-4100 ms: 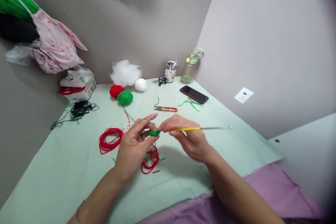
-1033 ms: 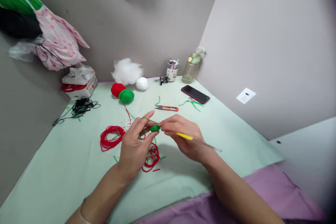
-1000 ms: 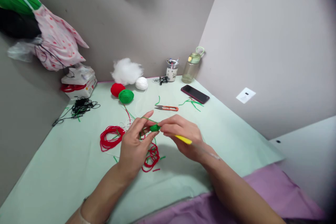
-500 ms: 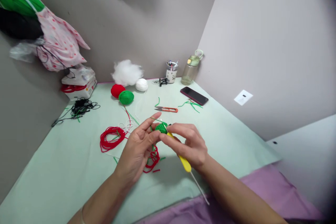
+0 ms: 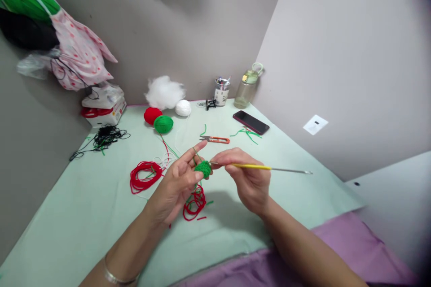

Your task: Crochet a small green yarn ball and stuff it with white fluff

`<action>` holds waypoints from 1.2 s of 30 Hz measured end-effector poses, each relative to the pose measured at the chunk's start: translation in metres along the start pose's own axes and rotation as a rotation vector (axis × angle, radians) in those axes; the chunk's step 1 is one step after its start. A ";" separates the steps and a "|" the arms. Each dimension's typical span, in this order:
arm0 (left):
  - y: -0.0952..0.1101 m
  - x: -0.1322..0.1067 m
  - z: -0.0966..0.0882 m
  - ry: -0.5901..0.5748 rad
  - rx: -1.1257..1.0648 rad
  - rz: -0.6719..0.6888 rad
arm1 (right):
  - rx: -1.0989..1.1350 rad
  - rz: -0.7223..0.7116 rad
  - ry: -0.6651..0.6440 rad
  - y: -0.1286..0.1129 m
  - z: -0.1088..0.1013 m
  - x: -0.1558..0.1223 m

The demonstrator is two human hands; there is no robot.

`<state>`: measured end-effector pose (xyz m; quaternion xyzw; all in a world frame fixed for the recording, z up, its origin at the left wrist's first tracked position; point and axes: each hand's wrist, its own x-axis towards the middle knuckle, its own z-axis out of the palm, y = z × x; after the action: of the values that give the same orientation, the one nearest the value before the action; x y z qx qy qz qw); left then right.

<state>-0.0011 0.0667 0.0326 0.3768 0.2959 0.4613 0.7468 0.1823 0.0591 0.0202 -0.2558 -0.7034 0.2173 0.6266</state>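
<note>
Between the thumb and fingers of my left hand (image 5: 178, 181) is a small green crochet piece (image 5: 203, 169). A strand of green yarn runs up over the raised left index finger. My right hand (image 5: 251, 177) grips a crochet hook (image 5: 252, 167) by its yellow handle. The hook lies nearly level, its left tip at the right edge of the crochet piece and its other metal end pointing right. Below the hands a tangle of red yarn (image 5: 195, 204) rests on the table, and a red yarn coil (image 5: 144, 177) lies to the left.
Orange-handled thread snips (image 5: 217, 140) lie beyond my hands, with a phone (image 5: 251, 122) further right. A green yarn ball (image 5: 163, 124), a red yarn ball (image 5: 152, 115), a white yarn ball (image 5: 183, 108) and white stuffing (image 5: 164, 93) sit at the back. A bottle (image 5: 247, 89) stands near the corner.
The crochet hook has swung from slanting down toward me to nearly level, pointing right. My right hand has turned with it, and the crochet piece has shifted slightly left and down.
</note>
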 end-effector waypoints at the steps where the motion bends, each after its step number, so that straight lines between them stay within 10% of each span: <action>1: 0.001 0.000 -0.002 -0.016 0.023 -0.002 | 0.022 0.046 0.001 0.000 -0.002 0.000; 9: 0.001 0.003 -0.015 -0.138 0.149 0.016 | 0.355 0.402 0.050 0.006 -0.008 0.008; 23: 0.016 -0.005 -0.024 -0.228 0.734 0.120 | 0.410 0.487 -0.020 0.010 -0.010 0.012; 36: -0.005 0.008 -0.023 -0.159 0.263 0.056 | 0.323 0.376 -0.114 0.014 -0.002 0.008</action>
<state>-0.0138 0.0787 0.0152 0.5149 0.2833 0.4081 0.6987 0.1848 0.0753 0.0177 -0.2658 -0.6336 0.4536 0.5675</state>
